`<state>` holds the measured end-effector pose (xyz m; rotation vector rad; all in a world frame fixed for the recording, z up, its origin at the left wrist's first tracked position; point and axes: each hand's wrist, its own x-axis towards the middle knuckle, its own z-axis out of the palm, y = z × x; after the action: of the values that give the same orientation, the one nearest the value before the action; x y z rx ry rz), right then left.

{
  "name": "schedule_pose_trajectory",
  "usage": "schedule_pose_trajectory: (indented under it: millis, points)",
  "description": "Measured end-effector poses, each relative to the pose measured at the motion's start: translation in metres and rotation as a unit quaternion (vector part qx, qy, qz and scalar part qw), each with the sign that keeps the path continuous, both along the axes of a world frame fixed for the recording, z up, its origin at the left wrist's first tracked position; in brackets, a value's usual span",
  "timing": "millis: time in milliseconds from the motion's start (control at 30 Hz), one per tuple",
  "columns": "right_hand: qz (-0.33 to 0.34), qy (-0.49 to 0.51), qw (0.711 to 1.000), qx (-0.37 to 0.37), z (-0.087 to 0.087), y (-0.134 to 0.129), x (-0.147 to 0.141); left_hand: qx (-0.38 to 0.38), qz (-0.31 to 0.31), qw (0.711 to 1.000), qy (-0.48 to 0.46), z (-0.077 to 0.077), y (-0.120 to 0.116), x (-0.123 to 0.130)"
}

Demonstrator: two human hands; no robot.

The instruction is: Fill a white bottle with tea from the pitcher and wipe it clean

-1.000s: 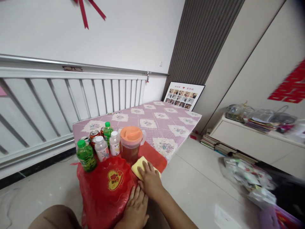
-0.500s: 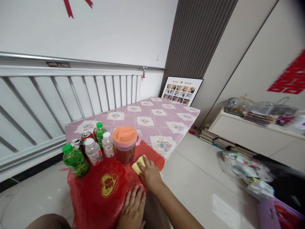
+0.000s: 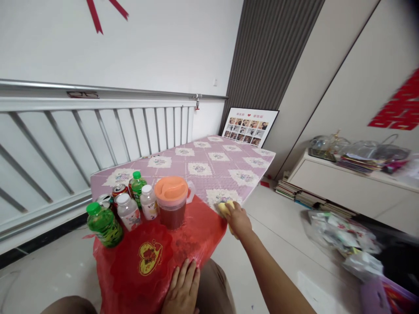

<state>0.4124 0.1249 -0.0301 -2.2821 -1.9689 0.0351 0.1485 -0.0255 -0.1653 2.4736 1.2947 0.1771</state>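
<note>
My right hand [image 3: 239, 219] is closed on a yellow cloth [image 3: 225, 209] at the table's right edge, beside the corner of the red plastic cover [image 3: 209, 222]. Flat on that cover near its front edge rests my left hand [image 3: 183, 285], fingers stretched, holding nothing. A red scalloped tray [image 3: 131, 266] with a gold heart lies left of it. Behind the tray stand a pitcher [image 3: 172, 203] with an orange lid, two white-capped bottles [image 3: 128, 212] and green-capped bottles [image 3: 105, 226], with cans [image 3: 119, 190] among them.
A purple floral tablecloth [image 3: 199, 168] covers the far part of the table, up to a white radiator [image 3: 114, 131]. A photo board [image 3: 250, 126] leans at the far end. On the right are a low cabinet [image 3: 343, 181], plastic bags [image 3: 343, 233] and a purple box [image 3: 376, 294].
My right hand has moved with the yellow cloth from beside the pitcher to the right, out to the table's edge. My left hand has stayed about where it was.
</note>
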Motion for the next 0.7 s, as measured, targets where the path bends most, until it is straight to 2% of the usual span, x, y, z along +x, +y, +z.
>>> schedule_pose_trajectory:
  millis: [67, 167, 300, 400, 500, 700]
  points:
    - [0.008, 0.0, 1.0, 0.013, 0.008, 0.005, -0.008, -0.011, 0.001, 1.0, 0.0, 0.0, 0.001, 0.001]
    - [0.047, 0.004, 0.999, 0.019, 0.014, 0.011, -0.038, -0.026, 0.004, 1.0, -0.001, 0.001, 0.002, 0.002]
    - [0.092, 0.024, 0.995, -0.006, 0.007, 0.016, -0.089, -0.029, 0.006, 1.0, 0.006, 0.005, 0.0, 0.002]
    - [0.117, 0.046, 0.992, -0.032, 0.001, 0.019, -0.113, -0.017, 0.004, 1.0, 0.01, 0.005, 0.001, 0.002]
    - [0.115, 0.07, 0.99, -0.043, 0.001, 0.026, -0.114, -0.016, -0.007, 1.0, 0.009, 0.002, 0.003, 0.002]
    - [0.066, 0.086, 0.993, -0.047, 0.0, 0.035, -0.097, 0.011, -0.004, 1.0, 0.016, -0.011, 0.002, 0.002]
